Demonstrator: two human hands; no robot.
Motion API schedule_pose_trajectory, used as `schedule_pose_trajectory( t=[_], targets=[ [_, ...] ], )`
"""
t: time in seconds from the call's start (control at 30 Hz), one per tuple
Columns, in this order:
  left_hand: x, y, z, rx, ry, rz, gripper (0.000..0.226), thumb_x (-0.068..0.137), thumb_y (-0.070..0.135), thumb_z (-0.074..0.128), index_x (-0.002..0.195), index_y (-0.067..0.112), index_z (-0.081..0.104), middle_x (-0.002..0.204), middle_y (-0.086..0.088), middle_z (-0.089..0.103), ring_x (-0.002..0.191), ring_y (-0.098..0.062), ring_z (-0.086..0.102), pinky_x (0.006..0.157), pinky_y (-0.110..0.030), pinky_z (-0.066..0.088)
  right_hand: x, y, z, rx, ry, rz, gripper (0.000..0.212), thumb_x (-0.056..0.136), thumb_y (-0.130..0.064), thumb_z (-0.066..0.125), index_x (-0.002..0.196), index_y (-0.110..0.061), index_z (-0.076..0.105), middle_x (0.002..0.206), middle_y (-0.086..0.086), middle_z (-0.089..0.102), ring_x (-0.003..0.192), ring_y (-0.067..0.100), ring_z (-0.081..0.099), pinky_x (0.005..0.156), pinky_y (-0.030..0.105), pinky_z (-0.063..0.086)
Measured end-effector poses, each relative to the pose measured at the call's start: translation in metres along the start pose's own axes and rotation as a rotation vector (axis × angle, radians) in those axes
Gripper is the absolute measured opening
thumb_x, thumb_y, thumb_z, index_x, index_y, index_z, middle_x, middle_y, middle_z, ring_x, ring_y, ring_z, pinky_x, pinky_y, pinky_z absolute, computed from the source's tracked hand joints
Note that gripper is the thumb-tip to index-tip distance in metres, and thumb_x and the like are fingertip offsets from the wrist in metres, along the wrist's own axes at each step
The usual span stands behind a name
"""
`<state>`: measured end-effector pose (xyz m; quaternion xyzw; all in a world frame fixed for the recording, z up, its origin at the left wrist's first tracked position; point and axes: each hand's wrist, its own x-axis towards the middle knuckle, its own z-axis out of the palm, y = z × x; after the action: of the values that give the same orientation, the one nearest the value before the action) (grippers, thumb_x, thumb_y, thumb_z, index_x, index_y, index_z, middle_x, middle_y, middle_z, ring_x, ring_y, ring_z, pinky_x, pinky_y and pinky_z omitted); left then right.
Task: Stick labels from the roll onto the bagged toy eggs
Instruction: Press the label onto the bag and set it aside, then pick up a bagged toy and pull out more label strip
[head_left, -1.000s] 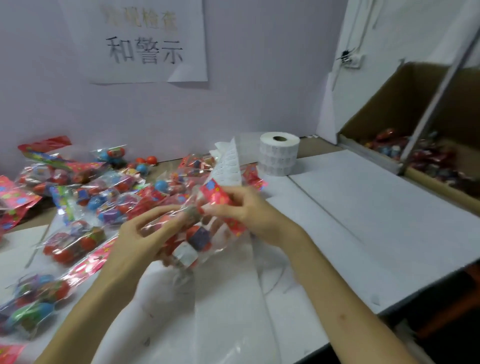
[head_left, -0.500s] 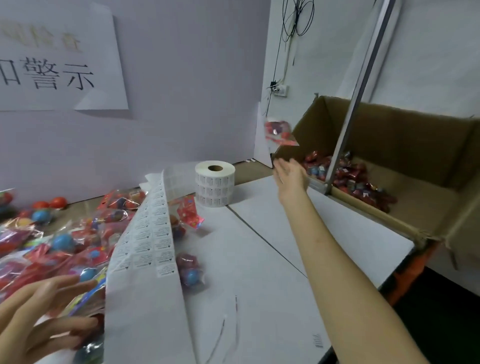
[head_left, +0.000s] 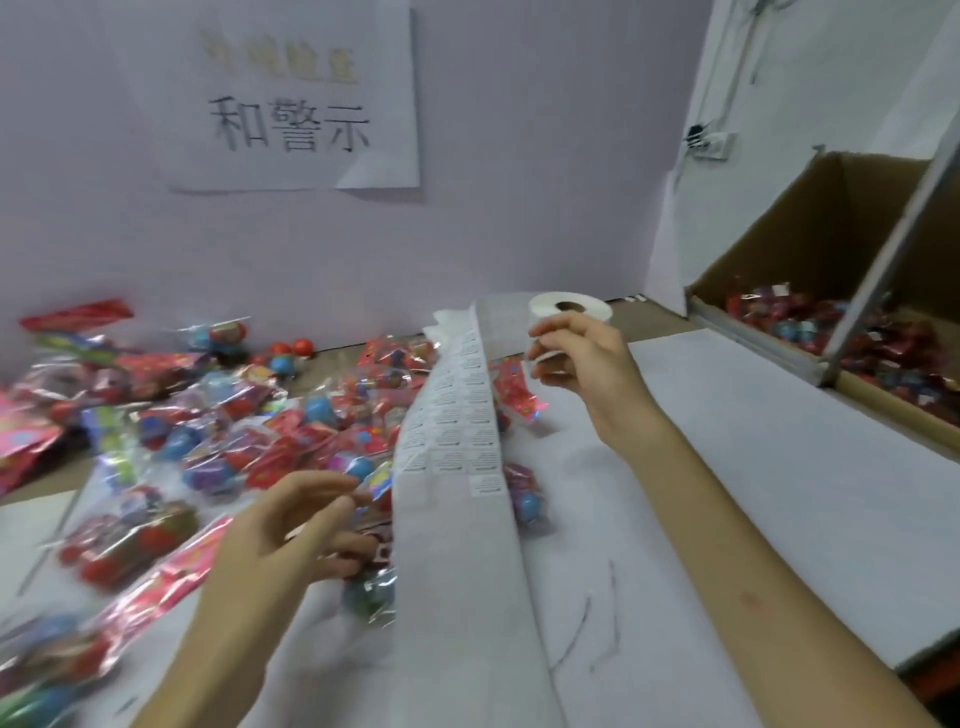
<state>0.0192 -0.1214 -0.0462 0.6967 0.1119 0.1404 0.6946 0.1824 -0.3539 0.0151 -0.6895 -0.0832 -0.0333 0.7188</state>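
A white label roll (head_left: 569, 307) stands at the back of the table. Its strip of printed labels (head_left: 457, 426) runs from there toward me, ending in bare backing paper. Left of the strip, many bagged toy eggs (head_left: 234, 415) lie in a heap, and one bag (head_left: 522, 499) pokes out from under the strip's right edge. My right hand (head_left: 582, 358) hovers in front of the roll, fingers loosely curled and holding nothing. My left hand (head_left: 301, 525) reaches over the bags beside the strip with relaxed fingers. Its fingertips are at a shiny bag's header (head_left: 376, 480).
At the right stands an open cardboard box (head_left: 779, 244) holding more bagged eggs (head_left: 810, 322), with a slanted metal bar (head_left: 893, 249) in front of it. White sheets (head_left: 753, 467) cover the table. On the back wall hangs a paper sign (head_left: 296, 104).
My right hand tossed a bag toward the box and has come back in front of the roll, empty. My left hand has moved up onto the bags beside the strip.
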Motion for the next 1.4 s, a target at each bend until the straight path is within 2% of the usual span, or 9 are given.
schedule_pose_trajectory(
  t=[0.23, 0.37, 0.47, 0.77, 0.87, 1.0, 1.13, 1.23, 1.4],
  targets=[
    [0.004, 0.001, -0.014, 0.128, 0.143, 0.088, 0.017, 0.091, 0.009, 0.075, 0.103, 0.020, 0.070, 0.097, 0.002, 0.077, 0.065, -0.015, 0.069, 0.047, -0.023, 0.050, -0.059, 0.004, 0.088, -0.440, -0.316, -0.336, 0.018, 0.091, -0.003, 0.067, 0.093, -0.019, 0.075, 0.090, -0.003, 0.074, 0.080, 0.011, 0.069, 0.073, 0.024, 0.054],
    [0.010, -0.006, -0.024, 0.393, 0.124, 0.145, 0.036, 0.084, 0.006, 0.081, 0.110, 0.023, 0.063, 0.110, 0.007, 0.070, 0.074, -0.009, 0.064, 0.060, -0.017, 0.048, -0.079, 0.038, 0.105, -0.774, -0.535, -0.415, 0.044, 0.082, -0.008, 0.068, 0.122, -0.026, 0.068, 0.123, -0.010, 0.065, 0.115, 0.009, 0.057, 0.103, 0.033, 0.044],
    [0.012, -0.009, -0.027, 0.537, 0.035, 0.093, 0.059, 0.075, -0.005, 0.081, 0.117, 0.028, 0.055, 0.121, 0.005, 0.059, 0.082, -0.013, 0.059, 0.060, -0.016, 0.044, -0.083, 0.054, 0.110, -0.964, -0.490, -0.488, 0.056, 0.079, -0.015, 0.067, 0.131, -0.033, 0.061, 0.128, -0.012, 0.055, 0.116, 0.012, 0.050, 0.106, 0.040, 0.036],
    [0.010, -0.018, -0.025, 0.788, 0.048, 0.175, 0.075, 0.076, 0.000, 0.083, 0.138, 0.027, 0.053, 0.138, 0.002, 0.047, 0.111, -0.023, 0.054, 0.088, -0.038, 0.054, -0.085, 0.064, 0.114, -0.836, -0.320, -0.523, 0.023, 0.089, -0.017, 0.072, 0.110, -0.026, 0.073, 0.103, -0.008, 0.065, 0.092, 0.013, 0.061, 0.098, 0.038, 0.045],
    [0.011, -0.016, -0.028, 0.801, 0.087, 0.252, 0.060, 0.080, 0.008, 0.083, 0.133, 0.025, 0.062, 0.135, 0.002, 0.054, 0.119, -0.021, 0.054, 0.097, -0.038, 0.051, -0.084, 0.059, 0.112, -0.643, -0.254, -0.541, 0.002, 0.091, -0.019, 0.074, 0.089, -0.019, 0.075, 0.086, -0.007, 0.069, 0.076, 0.009, 0.064, 0.079, 0.029, 0.053],
    [0.014, -0.009, -0.030, 0.548, 0.214, 0.360, 0.021, 0.093, 0.013, 0.074, 0.110, 0.025, 0.076, 0.104, 0.013, 0.072, 0.097, -0.003, 0.064, 0.077, -0.008, 0.043, -0.081, 0.051, 0.109, -0.381, -0.215, -0.391, 0.011, 0.097, -0.018, 0.069, 0.088, -0.015, 0.075, 0.079, -0.007, 0.071, 0.073, 0.003, 0.065, 0.069, 0.014, 0.050],
    [0.012, 0.001, -0.031, 0.335, 0.308, 0.387, 0.027, 0.098, 0.018, 0.068, 0.089, 0.043, 0.071, 0.082, 0.024, 0.072, 0.084, -0.002, 0.069, 0.066, -0.018, 0.055, -0.082, 0.044, 0.108, -0.141, -0.354, -0.291, 0.011, 0.091, -0.032, 0.071, 0.097, -0.023, 0.073, 0.092, -0.008, 0.071, 0.084, 0.007, 0.065, 0.072, 0.020, 0.051],
    [0.010, 0.005, -0.031, 0.212, 0.332, 0.428, 0.030, 0.098, 0.014, 0.068, 0.089, 0.042, 0.071, 0.079, 0.015, 0.075, 0.079, -0.008, 0.072, 0.064, -0.020, 0.058, -0.083, 0.046, 0.109, -0.151, -0.482, -0.190, 0.041, 0.079, -0.036, 0.083, 0.115, -0.027, 0.067, 0.107, -0.005, 0.071, 0.097, 0.007, 0.068, 0.082, 0.025, 0.058],
    [0.007, 0.009, -0.030, 0.089, 0.333, 0.409, 0.023, 0.099, 0.017, 0.067, 0.092, 0.038, 0.072, 0.081, 0.021, 0.075, 0.080, -0.008, 0.073, 0.062, -0.018, 0.058, -0.088, 0.047, 0.113, -0.099, -0.543, -0.097, 0.021, 0.090, -0.025, 0.077, 0.109, -0.016, 0.071, 0.101, 0.003, 0.075, 0.093, 0.018, 0.075, 0.075, 0.031, 0.061]
  ],
)
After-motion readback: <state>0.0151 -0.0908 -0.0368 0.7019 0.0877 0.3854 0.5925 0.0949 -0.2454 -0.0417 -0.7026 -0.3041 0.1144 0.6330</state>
